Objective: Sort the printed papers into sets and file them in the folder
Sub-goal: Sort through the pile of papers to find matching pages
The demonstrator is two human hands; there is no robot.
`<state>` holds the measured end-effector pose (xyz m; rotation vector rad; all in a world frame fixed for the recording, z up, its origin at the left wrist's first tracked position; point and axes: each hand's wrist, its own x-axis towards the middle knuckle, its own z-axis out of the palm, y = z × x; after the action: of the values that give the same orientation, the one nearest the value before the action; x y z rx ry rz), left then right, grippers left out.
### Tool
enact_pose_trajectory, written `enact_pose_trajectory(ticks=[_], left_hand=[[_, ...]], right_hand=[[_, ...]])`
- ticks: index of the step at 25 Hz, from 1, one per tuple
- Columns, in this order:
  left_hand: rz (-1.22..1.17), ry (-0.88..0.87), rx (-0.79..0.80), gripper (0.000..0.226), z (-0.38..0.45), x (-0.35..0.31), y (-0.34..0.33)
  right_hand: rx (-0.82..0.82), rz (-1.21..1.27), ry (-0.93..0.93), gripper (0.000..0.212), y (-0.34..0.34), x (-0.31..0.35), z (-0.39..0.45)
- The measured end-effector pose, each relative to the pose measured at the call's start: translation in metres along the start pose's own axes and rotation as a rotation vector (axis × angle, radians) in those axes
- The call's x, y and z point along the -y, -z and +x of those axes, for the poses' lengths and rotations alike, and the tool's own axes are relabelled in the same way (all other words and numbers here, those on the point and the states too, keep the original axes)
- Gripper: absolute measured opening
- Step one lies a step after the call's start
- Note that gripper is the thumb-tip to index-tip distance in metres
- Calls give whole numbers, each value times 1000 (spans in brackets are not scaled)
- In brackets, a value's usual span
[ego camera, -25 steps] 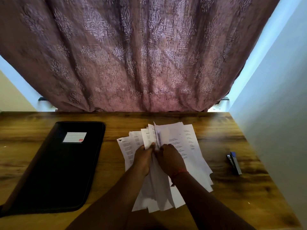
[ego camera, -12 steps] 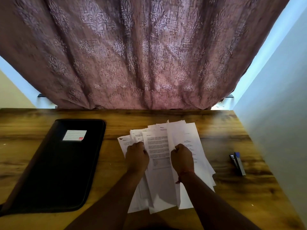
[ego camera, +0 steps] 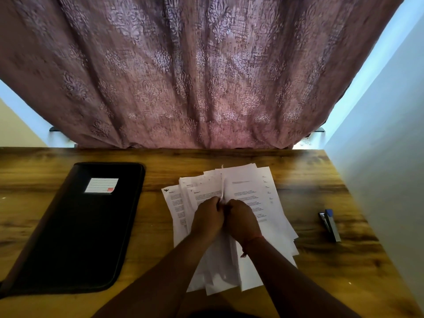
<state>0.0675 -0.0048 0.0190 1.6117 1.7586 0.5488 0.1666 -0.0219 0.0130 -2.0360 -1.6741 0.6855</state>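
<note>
- On the wooden desk (ego camera: 298,171), a fanned pile of printed papers (ego camera: 252,191) lay at the centre-right, sheets overlapping and splayed toward the far edge.
- Both hands met over the middle of the pile, knuckles nearly touching.
- Left hand (ego camera: 206,218): fingers curled, pinching the near edge of a sheet that stood on edge between the two hands.
- Right hand (ego camera: 242,220): fingers curled likewise, gripping the same upright sheet from the other side; which fingertips made contact could not be determined, as they were hidden behind the knuckles.
- A red thread (ego camera: 251,241) circled the right wrist.
- The upright sheet showed as a thin white edge rising from between the hands toward the far side of the pile.
- Left portion of the pile: sheets with a heading and blocks of text, partly under the left hand.
- Right portion: sheets with sparse text lines, partly under the right forearm.
- A black zip folder (ego camera: 75,237) lay closed on the left of the desk, well apart from the papers, with a white label (ego camera: 101,185) on its cover.
- A blue-and-grey stapler (ego camera: 330,224) lay to the right of the papers, near the wall (ego camera: 378,168).
- A patterned mauve curtain (ego camera: 195,76) hung behind the far desk edge.
</note>
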Motion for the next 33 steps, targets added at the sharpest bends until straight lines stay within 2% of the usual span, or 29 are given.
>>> enact_pose_trajectory(ticks=[3,5,10,13,16,18,20,22,23,25,26,27,30,33], left_hand=[[-305,248,93,39,7,-10,9],[-418,323,139,39,13,-3,14],[-378,304,78,28,12,10,15],[-526,326,98,25,5,-8,16],[-897,498,245,28,-2,-24,21],[-1141,469,384,29,-5,-18,25],[-1217,457,463,34,-3,-6,23],[-1000,403,387,33,0,-2,18],[-777,335,259,28,1,1,14],[-302,211,-112,18,6,12,11],[-185,207,-247,20,8,19,13],[-159,239,-317,24,10,28,16],[-224,318,-253,28,11,40,19],[-76,214,-223,19,8,43,17]], right_hand=[[150,-111,146,24,-2,5,3],[174,-93,143,26,-1,8,3],[-99,-25,-51,17,15,-2,3],[-47,-2,12,17,21,1,8],[36,187,-24,31,21,6,18],[30,259,-55,36,21,2,26],[30,238,-96,30,19,3,26],[-4,149,-148,29,13,4,17],[-19,96,-164,30,10,2,12],[-53,70,-187,27,8,-2,5],[-66,97,-206,26,7,-6,5],[-83,136,-228,25,7,-9,6],[-145,240,-276,24,4,-17,7],[-183,296,-294,24,1,-18,6]])
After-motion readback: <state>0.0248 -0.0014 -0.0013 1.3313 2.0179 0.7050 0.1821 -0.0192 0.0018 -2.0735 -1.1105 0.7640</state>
